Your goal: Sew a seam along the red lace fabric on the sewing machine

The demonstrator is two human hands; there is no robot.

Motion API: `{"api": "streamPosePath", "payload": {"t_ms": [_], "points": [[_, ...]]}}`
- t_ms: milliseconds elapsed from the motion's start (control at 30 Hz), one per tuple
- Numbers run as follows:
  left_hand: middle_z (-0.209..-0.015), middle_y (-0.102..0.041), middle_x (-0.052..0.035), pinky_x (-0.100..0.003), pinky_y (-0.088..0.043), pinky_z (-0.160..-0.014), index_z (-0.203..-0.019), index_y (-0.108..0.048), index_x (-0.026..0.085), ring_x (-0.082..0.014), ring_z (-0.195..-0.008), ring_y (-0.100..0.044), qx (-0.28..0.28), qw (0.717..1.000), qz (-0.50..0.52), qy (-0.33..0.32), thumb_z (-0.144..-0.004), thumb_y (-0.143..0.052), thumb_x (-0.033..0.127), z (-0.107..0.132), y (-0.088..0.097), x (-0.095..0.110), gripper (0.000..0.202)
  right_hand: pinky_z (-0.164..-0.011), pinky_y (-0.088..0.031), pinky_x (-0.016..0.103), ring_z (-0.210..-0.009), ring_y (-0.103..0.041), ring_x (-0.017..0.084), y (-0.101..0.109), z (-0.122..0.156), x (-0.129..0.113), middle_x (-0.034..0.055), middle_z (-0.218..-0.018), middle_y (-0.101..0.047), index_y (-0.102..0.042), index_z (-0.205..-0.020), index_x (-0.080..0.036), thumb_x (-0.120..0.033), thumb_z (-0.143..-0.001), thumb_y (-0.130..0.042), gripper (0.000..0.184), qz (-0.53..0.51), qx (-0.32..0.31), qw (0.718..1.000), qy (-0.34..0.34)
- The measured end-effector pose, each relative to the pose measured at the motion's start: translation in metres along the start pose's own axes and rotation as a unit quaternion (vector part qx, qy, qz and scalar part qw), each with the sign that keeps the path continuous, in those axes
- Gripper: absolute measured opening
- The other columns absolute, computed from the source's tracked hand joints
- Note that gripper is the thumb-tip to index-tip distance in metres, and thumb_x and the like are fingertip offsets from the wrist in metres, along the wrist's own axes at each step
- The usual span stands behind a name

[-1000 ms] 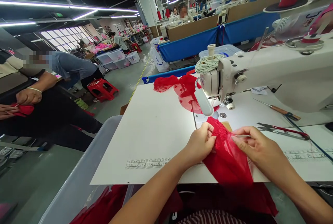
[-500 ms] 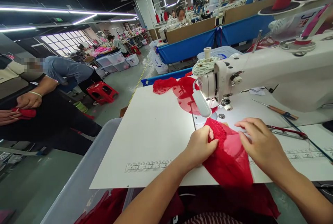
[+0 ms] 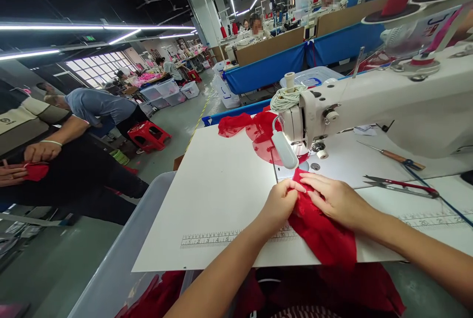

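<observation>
Red lace fabric (image 3: 321, 231): on the surface, just in front of the sewing machine head (image 3: 295, 121) | left hand (image 3: 281, 204): your fingers pinch its edge | right hand (image 3: 334, 198): flat, fingers spread, pressing it | Risk: fingertips near the needle area; the sheer layer may slip or pucker.

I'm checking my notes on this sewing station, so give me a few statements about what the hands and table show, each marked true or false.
1. Both hands rest on the red fabric. True.
2. The right hand holds the snips. False: the snips lie on the table, apart from the hand.
3. The left hand pinches the fabric's edge near the sewing machine. True.
4. The fabric is blue. False: it is red.
5. More red fabric lies behind the machine's head. True.
</observation>
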State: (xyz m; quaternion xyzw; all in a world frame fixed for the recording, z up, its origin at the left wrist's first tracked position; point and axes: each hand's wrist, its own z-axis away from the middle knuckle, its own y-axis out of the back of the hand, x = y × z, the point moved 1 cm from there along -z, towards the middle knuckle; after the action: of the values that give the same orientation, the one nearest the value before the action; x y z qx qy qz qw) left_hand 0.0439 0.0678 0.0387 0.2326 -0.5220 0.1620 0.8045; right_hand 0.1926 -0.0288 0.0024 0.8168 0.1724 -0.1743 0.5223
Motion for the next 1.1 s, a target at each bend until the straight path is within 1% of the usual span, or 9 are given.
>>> {"api": "streamPosePath", "payload": {"t_ms": [133, 300, 433, 533, 633, 700, 767, 900, 1100], "points": [[-0.07, -0.051, 0.0048, -0.024, -0.036, -0.062, -0.075, -0.046, 0.02, -0.0126, -0.065, -0.048, 0.064, 0.988, -0.13, -0.052, -0.08, -0.059, 0.008, -0.007, 0.007, 0.01, 0.019, -0.086, -0.062, 0.041, -0.109, -0.072, 0.028, 0.005, -0.005, 0.006, 0.0134, -0.135, -0.068, -0.066, -0.108, -0.02, -0.02, -0.092, -0.041, 0.03, 0.053, -0.054, 0.997, 0.035], [-0.068, -0.049, 0.004, -0.029, -0.036, -0.064, -0.082, -0.047, 0.023, -0.0177, -0.064, -0.049, 0.14, 0.952, -0.268, -0.054, -0.078, -0.054, 0.004, -0.024, 0.036, 0.01, 0.021, -0.082, -0.06, 0.037, -0.1, -0.073, 0.022, 0.01, -0.008, 0.014, 0.0066, -0.138, -0.067, -0.064, -0.108, -0.024, -0.013, -0.088, -0.038, 0.035, 0.06, -0.067, 0.995, 0.034], [-0.09, -0.058, -0.0077, -0.039, -0.043, -0.081, -0.089, -0.051, 0.02, -0.0279, -0.089, -0.058, 0.203, 0.905, -0.364, -0.089, -0.079, -0.049, 0.0, -0.027, 0.045, 0.01, 0.023, -0.083, -0.061, 0.036, -0.105, -0.072, 0.023, 0.012, -0.007, 0.02, 0.0041, -0.136, -0.069, -0.067, -0.111, -0.024, -0.011, -0.087, -0.039, 0.04, 0.069, -0.053, 0.995, 0.042], [-0.111, -0.06, -0.0123, -0.039, -0.046, -0.092, -0.096, -0.056, 0.018, -0.0271, -0.105, -0.058, 0.146, 0.883, -0.405, -0.189, -0.084, -0.046, 0.001, -0.024, 0.035, 0.007, 0.023, -0.086, -0.061, 0.038, -0.11, -0.071, 0.024, 0.011, -0.008, 0.024, 0.0044, -0.136, -0.069, -0.069, -0.113, -0.023, -0.009, -0.086, -0.04, 0.041, 0.074, -0.056, 0.993, 0.071], [-0.095, -0.061, -0.0073, -0.031, -0.05, -0.076, -0.092, -0.056, 0.019, -0.0204, -0.083, -0.059, 0.055, 0.838, -0.441, -0.318, -0.098, -0.046, 0.017, -0.025, 0.024, -0.004, 0.012, -0.087, -0.061, 0.039, -0.107, -0.072, 0.025, 0.009, -0.009, 0.027, 0.0072, -0.132, -0.071, -0.069, -0.116, -0.021, -0.008, -0.085, -0.042, 0.043, 0.074, -0.055, 0.993, 0.079], [-0.084, -0.058, -0.0044, -0.029, -0.046, -0.064, -0.084, -0.053, 0.02, -0.0175, -0.069, -0.054, 0.064, 0.805, -0.471, -0.356, -0.103, -0.043, 0.023, -0.029, 0.023, -0.013, 0.022, -0.089, -0.061, 0.04, -0.107, -0.072, 0.026, 0.008, -0.009, 0.027, 0.0086, -0.131, -0.071, -0.069, -0.115, -0.02, -0.007, -0.085, -0.042, 0.042, 0.067, -0.055, 0.993, 0.077], [-0.082, -0.058, -0.0031, -0.028, -0.043, -0.06, -0.082, -0.051, 0.02, -0.0167, -0.065, -0.052, 0.108, 0.794, -0.496, -0.335, -0.103, -0.043, 0.021, -0.034, 0.026, -0.018, 0.022, -0.091, -0.059, 0.04, -0.105, -0.072, 0.025, 0.008, -0.009, 0.026, 0.0083, -0.13, -0.072, -0.07, -0.112, -0.021, -0.006, -0.085, -0.043, 0.041, 0.054, -0.051, 0.995, 0.068], [-0.086, -0.059, -0.0042, -0.03, -0.044, -0.065, -0.089, -0.051, 0.02, -0.0202, -0.074, -0.056, 0.196, 0.808, -0.508, -0.223, -0.096, -0.054, 0.02, -0.039, 0.036, -0.018, 0.008, -0.091, -0.057, 0.038, -0.1, -0.071, 0.023, 0.007, -0.008, 0.025, 0.0058, -0.118, -0.075, -0.071, -0.106, -0.024, -0.004, -0.081, -0.046, 0.04, 0.024, -0.038, 0.998, 0.053], [-0.078, -0.053, 0.001, -0.027, -0.042, -0.065, -0.085, -0.041, 0.023, -0.0155, -0.067, -0.05, 0.142, 0.906, -0.318, -0.242, -0.099, -0.046, 0.02, -0.041, 0.035, -0.013, 0.015, -0.084, -0.058, 0.039, -0.1, -0.071, 0.024, 0.008, -0.007, 0.024, 0.0071, -0.126, -0.072, -0.069, -0.106, -0.022, -0.004, -0.084, -0.04, 0.041, 0.033, -0.017, 0.996, 0.075]]}}
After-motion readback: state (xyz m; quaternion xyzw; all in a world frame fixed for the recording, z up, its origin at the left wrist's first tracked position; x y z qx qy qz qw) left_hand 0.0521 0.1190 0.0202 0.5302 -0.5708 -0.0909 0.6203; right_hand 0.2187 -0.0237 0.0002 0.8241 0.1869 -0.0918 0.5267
